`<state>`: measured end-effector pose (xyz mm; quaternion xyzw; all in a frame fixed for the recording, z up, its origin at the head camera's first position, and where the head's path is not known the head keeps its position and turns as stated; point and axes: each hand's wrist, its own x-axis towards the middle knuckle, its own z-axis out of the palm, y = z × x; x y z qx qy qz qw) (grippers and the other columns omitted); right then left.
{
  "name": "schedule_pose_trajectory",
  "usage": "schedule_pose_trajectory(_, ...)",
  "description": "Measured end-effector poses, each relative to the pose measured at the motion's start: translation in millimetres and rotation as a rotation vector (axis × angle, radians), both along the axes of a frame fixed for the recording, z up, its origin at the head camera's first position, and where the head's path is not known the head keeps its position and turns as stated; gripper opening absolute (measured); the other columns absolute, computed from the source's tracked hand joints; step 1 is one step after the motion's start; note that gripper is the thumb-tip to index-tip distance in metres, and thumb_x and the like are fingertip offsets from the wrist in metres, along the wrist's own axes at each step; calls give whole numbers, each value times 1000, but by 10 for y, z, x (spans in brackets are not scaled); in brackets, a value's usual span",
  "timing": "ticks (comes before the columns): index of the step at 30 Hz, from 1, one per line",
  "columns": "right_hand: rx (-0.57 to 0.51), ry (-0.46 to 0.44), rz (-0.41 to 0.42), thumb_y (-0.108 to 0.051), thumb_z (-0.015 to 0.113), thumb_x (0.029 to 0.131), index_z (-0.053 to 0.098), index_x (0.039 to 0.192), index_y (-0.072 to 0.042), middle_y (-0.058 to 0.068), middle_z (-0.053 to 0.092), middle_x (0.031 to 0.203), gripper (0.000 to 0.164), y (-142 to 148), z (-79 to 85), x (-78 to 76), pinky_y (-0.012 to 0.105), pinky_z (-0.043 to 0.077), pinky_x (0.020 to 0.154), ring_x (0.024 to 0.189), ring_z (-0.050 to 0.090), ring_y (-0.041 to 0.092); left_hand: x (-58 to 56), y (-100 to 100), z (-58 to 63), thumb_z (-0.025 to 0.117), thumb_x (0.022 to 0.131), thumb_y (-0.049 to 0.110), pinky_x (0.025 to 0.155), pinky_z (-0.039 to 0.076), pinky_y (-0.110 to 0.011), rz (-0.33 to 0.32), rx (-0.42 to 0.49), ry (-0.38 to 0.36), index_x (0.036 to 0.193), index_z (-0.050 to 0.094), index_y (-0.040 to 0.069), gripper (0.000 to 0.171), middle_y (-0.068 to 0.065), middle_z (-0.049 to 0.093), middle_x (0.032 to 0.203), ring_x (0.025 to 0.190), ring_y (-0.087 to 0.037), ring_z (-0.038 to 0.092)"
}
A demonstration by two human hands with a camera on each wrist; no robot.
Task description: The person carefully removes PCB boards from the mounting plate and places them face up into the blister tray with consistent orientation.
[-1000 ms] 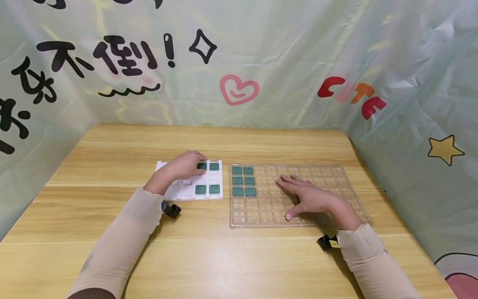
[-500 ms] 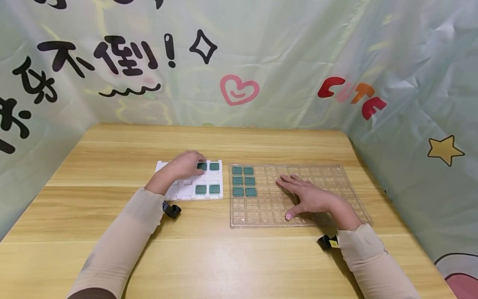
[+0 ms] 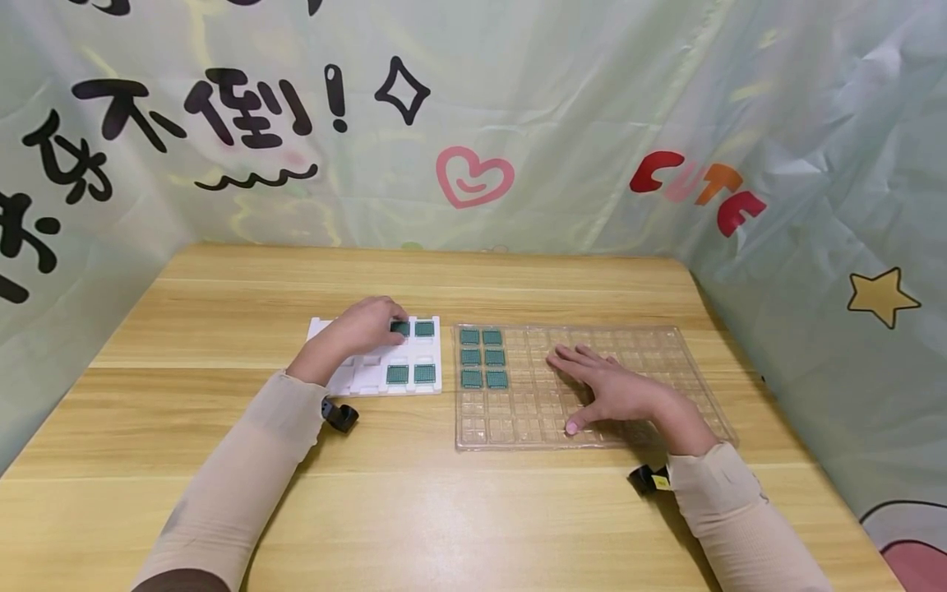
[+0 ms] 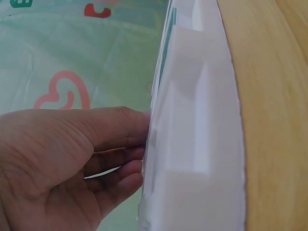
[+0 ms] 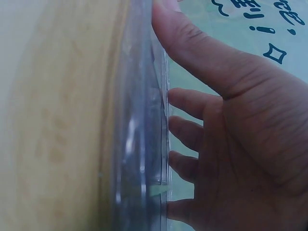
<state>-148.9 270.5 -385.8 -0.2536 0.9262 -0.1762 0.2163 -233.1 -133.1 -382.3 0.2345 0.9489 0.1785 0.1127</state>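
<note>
Touches chip in white tray with left hand; cannot tell whether pinched; rests right hand, spread wide, on clear tray, apart from six chips there.

Head view: high over the near side of the table, facing forward and down. Widest of the three; far edge and both far corners in frame.

Left wrist: very close, nearly level with the white tray, rolled so the table stands upright at right. Faces past the left hand towards cloth beyond the far edge. Shares tray, hand and pink heart with the head view.

Right wrist: equally close, rolled the opposite way, along the clear tray. Faces the far left corner; shares tray, right hand and black lettering with the head view.
</note>
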Motion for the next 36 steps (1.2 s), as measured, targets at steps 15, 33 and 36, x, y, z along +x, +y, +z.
schedule_pose_trajectory(15, -1, 10, 15, -59, 78, 71, 22, 157, -13, 15, 8, 162, 113, 3, -20, -42, 75, 3, 104, 145, -2, 44, -13, -4, 29, 69, 93, 18, 103, 41, -49, 1, -2, 6, 128, 62, 0, 41, -17, 59, 129, 122, -35, 52)
schedule_pose_trajectory(33, 10, 5, 15, -59, 78, 71, 21, 157, -14, 13, 7, 162, 113, -5, 17, -78, 74, 3, 105, 146, -2, 42, 22, 91, 153, 70, 92, 21, 99, 44, -46, 38, 26, 40, 126, 63, 4, 39, -12, 64, 121, 112, -29, 58)
schedule_pose_trajectory(36, 15, 5, 7, -60, 78, 70, 21, 157, -16, 12, 7, 163, 114, -4, 5, -69, 73, 3, 106, 146, -2, 41, 48, 114, 154, 70, 92, 21, 99, 44, -46, 33, 30, 44, 126, 62, 4, 39, -12, 64, 122, 113, -29, 58)
